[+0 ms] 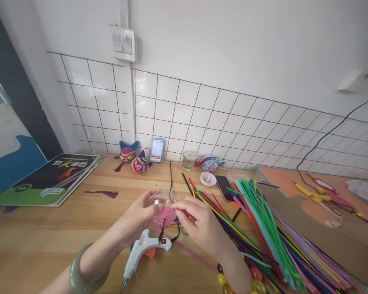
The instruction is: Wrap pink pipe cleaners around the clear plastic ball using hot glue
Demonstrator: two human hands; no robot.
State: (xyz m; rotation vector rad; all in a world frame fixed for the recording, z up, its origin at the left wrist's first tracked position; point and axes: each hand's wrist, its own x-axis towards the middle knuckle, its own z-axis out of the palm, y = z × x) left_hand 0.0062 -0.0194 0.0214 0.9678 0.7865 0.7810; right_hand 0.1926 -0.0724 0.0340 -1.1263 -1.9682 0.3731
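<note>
My left hand (145, 210) grips a clear plastic ball (166, 197) by its left side. A pink pipe cleaner spiral (164, 215) covers the part of the ball facing me, and a dark tassel or cord hangs below it. At the spiral's right edge my right hand (196, 216) has thumb and forefinger pinched on the pink pipe cleaner. Just beneath the ball lies a white hot glue gun (144, 249), its small orange light lit and its nozzle toward me. An orange piece (149, 254) shows partly under the glue gun.
Loose pipe cleaners (263, 228) in many colours spread across the right side. Behind them are a dark phone (224, 188), a pink bowl (208, 179) and a glass jar (189, 161). Yarn-wrapped figures (140, 163) stand by the wall. A purple tassel (106, 193) and book (64, 175) lie left.
</note>
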